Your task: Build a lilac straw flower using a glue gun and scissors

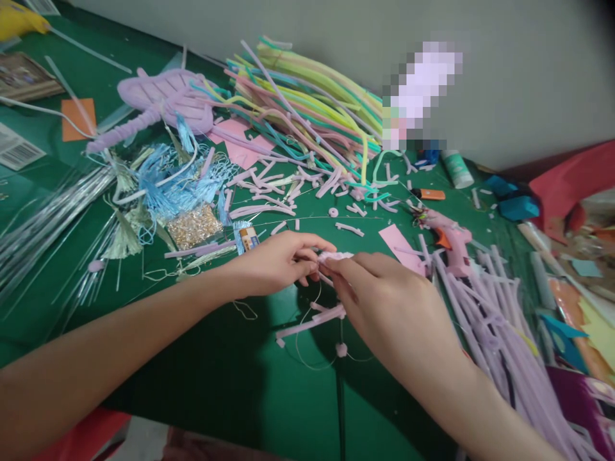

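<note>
Both of my hands meet over the green table, pinching a small pale purple fuzzy piece (pixel 336 255) that looks like pipe cleaner. My left hand (pixel 283 259) holds its left end between thumb and fingers. From the other side, my right hand (pixel 384 298) grips it and hides much of it. A thin white thread (pixel 302 349) loops down below my hands. Under the right hand lie cut purple pipe cleaner lengths (pixel 310 323). A little purple knob (pixel 341 349) rests by the thread.
Cut purple bits (pixel 262 186), blue tassels (pixel 166 179) and a bag of gold beads (pixel 195 225) lie beyond my hands. A pink glue gun (pixel 454 246) and long purple pipe cleaners (pixel 485 326) are at right. Colourful bundles (pixel 307 102) and a purple winged shape (pixel 168 99) lie behind.
</note>
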Demonstrator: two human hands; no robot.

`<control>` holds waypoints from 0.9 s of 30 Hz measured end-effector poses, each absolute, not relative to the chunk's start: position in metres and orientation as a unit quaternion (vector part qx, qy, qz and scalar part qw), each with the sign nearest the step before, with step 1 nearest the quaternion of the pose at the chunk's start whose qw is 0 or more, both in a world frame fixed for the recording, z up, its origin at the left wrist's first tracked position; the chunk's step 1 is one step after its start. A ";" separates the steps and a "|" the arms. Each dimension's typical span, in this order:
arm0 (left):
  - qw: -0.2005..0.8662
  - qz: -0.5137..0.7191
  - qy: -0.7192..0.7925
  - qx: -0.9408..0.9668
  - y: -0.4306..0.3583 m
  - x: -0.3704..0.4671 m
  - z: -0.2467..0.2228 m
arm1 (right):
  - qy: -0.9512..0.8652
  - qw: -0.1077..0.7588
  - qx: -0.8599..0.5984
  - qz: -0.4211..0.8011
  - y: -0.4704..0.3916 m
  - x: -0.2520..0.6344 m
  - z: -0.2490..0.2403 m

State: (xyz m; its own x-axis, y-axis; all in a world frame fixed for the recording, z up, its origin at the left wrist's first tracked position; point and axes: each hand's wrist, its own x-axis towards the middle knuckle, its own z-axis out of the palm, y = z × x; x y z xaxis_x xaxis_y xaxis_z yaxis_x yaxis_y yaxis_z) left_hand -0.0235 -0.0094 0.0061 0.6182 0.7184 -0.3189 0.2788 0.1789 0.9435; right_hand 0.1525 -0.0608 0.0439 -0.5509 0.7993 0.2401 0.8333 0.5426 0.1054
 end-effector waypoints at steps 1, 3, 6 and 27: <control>0.652 0.169 0.404 0.619 -0.010 -0.023 0.006 | -0.875 0.072 -0.468 -0.102 -0.061 0.152 0.045; 0.648 0.170 0.408 0.621 -0.010 -0.023 0.006 | -0.875 0.054 -0.470 -0.103 -0.061 0.149 0.048; 0.642 0.167 0.415 0.622 -0.010 -0.023 0.007 | -0.877 0.029 -0.469 -0.102 -0.059 0.144 0.052; 0.637 0.180 0.368 0.653 -0.009 -0.030 0.004 | -0.779 0.123 -0.570 0.231 -0.029 0.187 0.045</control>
